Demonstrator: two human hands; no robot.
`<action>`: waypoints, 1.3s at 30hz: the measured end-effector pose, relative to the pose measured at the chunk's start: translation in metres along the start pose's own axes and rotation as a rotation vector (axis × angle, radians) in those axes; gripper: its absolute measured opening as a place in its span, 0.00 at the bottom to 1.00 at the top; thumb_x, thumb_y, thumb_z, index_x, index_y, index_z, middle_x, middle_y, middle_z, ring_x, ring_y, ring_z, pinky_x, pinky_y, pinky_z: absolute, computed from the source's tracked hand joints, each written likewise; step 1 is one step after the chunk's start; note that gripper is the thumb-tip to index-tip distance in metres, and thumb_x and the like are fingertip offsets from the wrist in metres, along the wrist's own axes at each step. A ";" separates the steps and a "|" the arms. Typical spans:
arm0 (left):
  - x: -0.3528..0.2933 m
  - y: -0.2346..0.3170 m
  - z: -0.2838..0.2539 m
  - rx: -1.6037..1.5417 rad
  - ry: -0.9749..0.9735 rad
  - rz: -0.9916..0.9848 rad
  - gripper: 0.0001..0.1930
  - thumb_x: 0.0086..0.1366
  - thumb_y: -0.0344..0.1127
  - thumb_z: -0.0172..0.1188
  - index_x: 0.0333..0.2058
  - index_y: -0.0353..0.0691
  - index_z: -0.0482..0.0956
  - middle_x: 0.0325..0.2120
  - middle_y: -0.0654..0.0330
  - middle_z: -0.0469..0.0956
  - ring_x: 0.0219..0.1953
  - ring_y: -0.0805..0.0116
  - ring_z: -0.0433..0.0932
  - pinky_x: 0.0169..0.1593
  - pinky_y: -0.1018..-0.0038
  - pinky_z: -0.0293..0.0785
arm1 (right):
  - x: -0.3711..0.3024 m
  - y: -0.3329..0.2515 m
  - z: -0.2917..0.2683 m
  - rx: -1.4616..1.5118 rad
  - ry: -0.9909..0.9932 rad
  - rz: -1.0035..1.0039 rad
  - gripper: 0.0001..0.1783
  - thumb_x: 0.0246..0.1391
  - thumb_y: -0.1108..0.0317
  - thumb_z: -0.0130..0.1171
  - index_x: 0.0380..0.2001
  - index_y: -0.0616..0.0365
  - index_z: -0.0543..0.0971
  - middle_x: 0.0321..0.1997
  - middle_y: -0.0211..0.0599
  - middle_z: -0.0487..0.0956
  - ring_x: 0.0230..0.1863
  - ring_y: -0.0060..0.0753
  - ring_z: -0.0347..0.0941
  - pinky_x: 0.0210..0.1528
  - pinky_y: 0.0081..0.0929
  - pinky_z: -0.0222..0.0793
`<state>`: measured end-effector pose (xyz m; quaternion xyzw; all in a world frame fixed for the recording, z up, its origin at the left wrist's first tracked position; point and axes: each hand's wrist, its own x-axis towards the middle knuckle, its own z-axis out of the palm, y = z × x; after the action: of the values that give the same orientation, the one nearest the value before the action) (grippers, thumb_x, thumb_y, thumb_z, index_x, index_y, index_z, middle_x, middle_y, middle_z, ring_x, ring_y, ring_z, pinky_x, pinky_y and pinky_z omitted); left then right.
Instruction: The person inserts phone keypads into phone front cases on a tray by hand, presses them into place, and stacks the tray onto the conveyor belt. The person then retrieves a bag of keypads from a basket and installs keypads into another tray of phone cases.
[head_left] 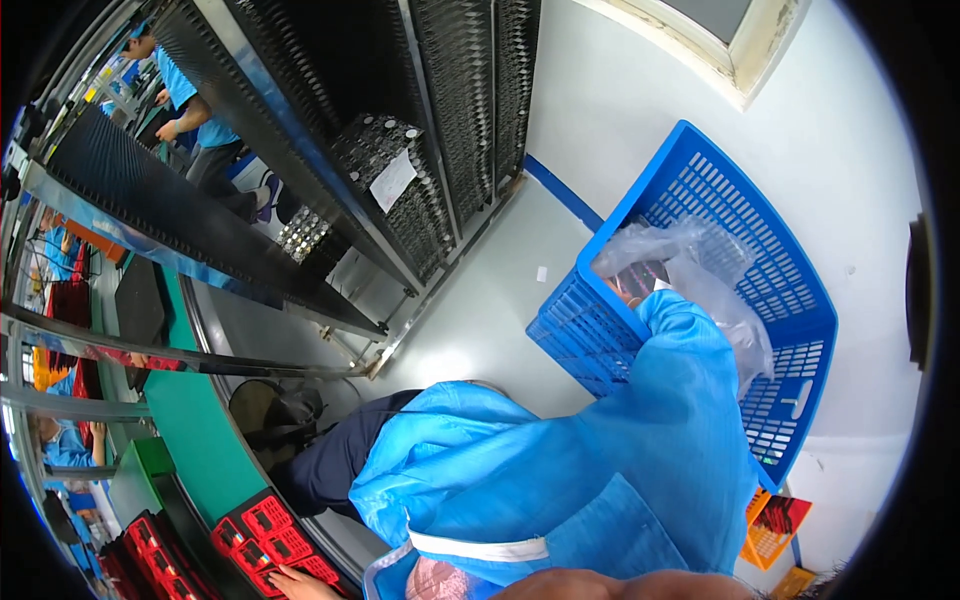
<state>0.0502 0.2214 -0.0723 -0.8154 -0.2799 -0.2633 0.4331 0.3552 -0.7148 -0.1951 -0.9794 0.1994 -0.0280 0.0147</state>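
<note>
My right arm, in a blue sleeve, reaches over into a large blue slotted basket (815,300). Only part of my right hand (624,291) shows just inside the near rim, its fingers curled against a dark flat piece (642,277) with thin pinkish lines. Clear plastic bags (715,300) lie crumpled around it, and the rim and sleeve hide what the fingers grip. Far off at the lower left, my left hand (300,584) rests with fingers outstretched on a red tray (270,540) with black parts in it.
A tall black slotted rack (300,170) with stacked dark boards stands ahead. Along the left runs a green work surface (190,400); more red trays (150,560) sit beside it. An orange basket (770,540) is behind the blue one. A co-worker (185,95) stands beyond the rack.
</note>
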 end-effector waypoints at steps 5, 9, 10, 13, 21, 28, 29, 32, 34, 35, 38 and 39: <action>-0.004 -0.011 0.005 0.165 0.041 0.057 0.27 0.69 0.54 0.66 0.57 0.37 0.81 0.49 0.57 0.83 0.45 0.65 0.85 0.45 0.77 0.82 | 0.007 -0.009 0.005 0.009 -0.017 -0.124 0.16 0.60 0.67 0.53 0.49 0.60 0.79 0.43 0.53 0.84 0.43 0.56 0.81 0.50 0.53 0.74; 0.021 -0.008 -0.022 -0.522 -0.678 -0.385 0.35 0.80 0.53 0.41 0.64 0.19 0.67 0.66 0.30 0.65 0.69 0.38 0.64 0.74 0.59 0.58 | 0.005 -0.016 0.015 0.014 -0.043 -0.214 0.15 0.60 0.66 0.53 0.47 0.60 0.80 0.43 0.52 0.84 0.43 0.55 0.82 0.50 0.53 0.74; 0.022 -0.006 -0.018 -0.523 -0.662 -0.383 0.35 0.80 0.53 0.41 0.64 0.21 0.67 0.66 0.32 0.66 0.69 0.40 0.65 0.73 0.59 0.59 | 0.006 -0.013 0.016 0.014 -0.046 -0.232 0.15 0.60 0.66 0.53 0.47 0.60 0.80 0.43 0.52 0.84 0.43 0.55 0.82 0.50 0.53 0.74; 0.027 -0.002 -0.022 -0.538 -0.636 -0.391 0.34 0.80 0.54 0.42 0.64 0.22 0.68 0.65 0.33 0.67 0.69 0.41 0.66 0.72 0.59 0.60 | 0.009 -0.013 0.022 0.019 -0.056 -0.291 0.14 0.60 0.66 0.52 0.46 0.59 0.81 0.42 0.52 0.84 0.43 0.55 0.82 0.51 0.53 0.74; 0.020 -0.007 -0.019 -0.517 -0.657 -0.391 0.35 0.80 0.54 0.42 0.65 0.23 0.68 0.66 0.34 0.66 0.70 0.41 0.65 0.73 0.59 0.59 | 0.026 -0.026 0.041 0.043 -0.075 -0.446 0.13 0.61 0.66 0.52 0.43 0.59 0.82 0.41 0.50 0.84 0.43 0.53 0.82 0.52 0.52 0.73; 0.028 -0.006 -0.033 -0.537 -0.712 -0.396 0.33 0.80 0.53 0.43 0.66 0.25 0.68 0.67 0.34 0.64 0.70 0.40 0.64 0.72 0.58 0.60 | 0.054 -0.052 0.031 0.053 -0.040 -0.589 0.13 0.61 0.66 0.51 0.40 0.58 0.84 0.40 0.48 0.85 0.43 0.52 0.82 0.54 0.52 0.73; 0.029 -0.006 -0.036 -0.547 -0.734 -0.382 0.33 0.80 0.53 0.43 0.66 0.25 0.67 0.68 0.34 0.64 0.70 0.40 0.64 0.72 0.57 0.60 | 0.060 -0.054 0.026 0.053 -0.032 -0.610 0.13 0.61 0.66 0.51 0.40 0.58 0.84 0.40 0.48 0.85 0.43 0.52 0.82 0.54 0.52 0.73; 0.028 -0.010 -0.032 -0.516 -0.758 -0.350 0.32 0.80 0.52 0.43 0.66 0.26 0.67 0.68 0.34 0.63 0.69 0.39 0.64 0.72 0.56 0.60 | 0.077 -0.054 -0.008 0.017 0.392 -0.644 0.12 0.59 0.63 0.55 0.38 0.53 0.84 0.38 0.45 0.85 0.44 0.51 0.81 0.53 0.52 0.72; 0.038 -0.004 -0.027 -0.495 -0.759 -0.303 0.32 0.80 0.52 0.43 0.67 0.26 0.67 0.68 0.34 0.63 0.69 0.39 0.64 0.71 0.55 0.61 | 0.085 -0.027 -0.051 -0.177 0.335 -0.460 0.11 0.53 0.60 0.60 0.37 0.48 0.86 0.46 0.41 0.85 0.51 0.51 0.79 0.57 0.54 0.70; 0.039 -0.004 -0.027 -0.454 -0.774 -0.282 0.32 0.80 0.51 0.42 0.67 0.27 0.67 0.68 0.34 0.63 0.69 0.39 0.64 0.71 0.55 0.61 | 0.092 -0.025 -0.071 -0.222 0.298 -0.395 0.13 0.49 0.58 0.64 0.37 0.47 0.86 0.45 0.42 0.85 0.50 0.51 0.79 0.56 0.52 0.71; 0.020 -0.008 -0.028 -0.449 -0.784 -0.324 0.32 0.80 0.52 0.42 0.68 0.29 0.66 0.69 0.36 0.63 0.70 0.40 0.64 0.71 0.55 0.61 | 0.111 -0.048 -0.153 -0.110 0.273 -0.260 0.18 0.40 0.57 0.70 0.37 0.47 0.86 0.43 0.42 0.85 0.49 0.49 0.80 0.53 0.46 0.74; 0.024 -0.004 -0.031 -0.448 -0.788 -0.317 0.32 0.80 0.52 0.42 0.68 0.29 0.65 0.69 0.37 0.63 0.70 0.40 0.64 0.71 0.55 0.61 | 0.113 -0.047 -0.174 0.046 0.226 -0.143 0.21 0.34 0.58 0.73 0.37 0.47 0.86 0.41 0.42 0.85 0.49 0.47 0.80 0.51 0.42 0.76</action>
<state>0.0589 0.2026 -0.0391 -0.8737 -0.4798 -0.0509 0.0621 0.4666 -0.7190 -0.0141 -0.9811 0.1289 -0.1438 0.0126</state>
